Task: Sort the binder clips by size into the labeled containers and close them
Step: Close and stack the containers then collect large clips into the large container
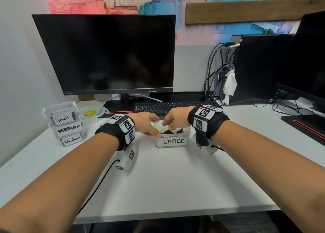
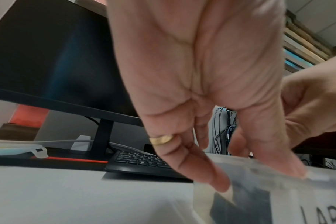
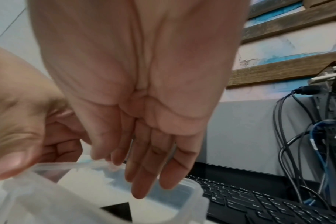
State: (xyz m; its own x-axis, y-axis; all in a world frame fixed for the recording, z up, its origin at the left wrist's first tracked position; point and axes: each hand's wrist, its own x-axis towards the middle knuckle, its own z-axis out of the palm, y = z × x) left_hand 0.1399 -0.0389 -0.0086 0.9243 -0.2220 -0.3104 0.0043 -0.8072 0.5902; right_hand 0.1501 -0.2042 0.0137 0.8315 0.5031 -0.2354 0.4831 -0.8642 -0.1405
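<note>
At the desk's (image 1: 167, 180) far left stands a stack (image 1: 66, 125) of 3 closed boxes, labelled Small, Medium, Medium. Right of it, my left hand (image 1: 146, 125) steadies the open LARGE box (image 1: 171, 141) at its left rim, thumb and fingertips touching it. Black clips (image 1: 169, 131) lie inside. My right hand (image 1: 175, 118) reaches into it, fingers straight and close together, holding nothing I can see

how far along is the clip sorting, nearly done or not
Nearly done. The stacked containers labeled Small, Medium and Medium sit aside, apparently closed. In hand: the LARGE container holds black binder clips and looks open; the left hand touches its edge, the right hand reaches over. Left: closing it.
</note>
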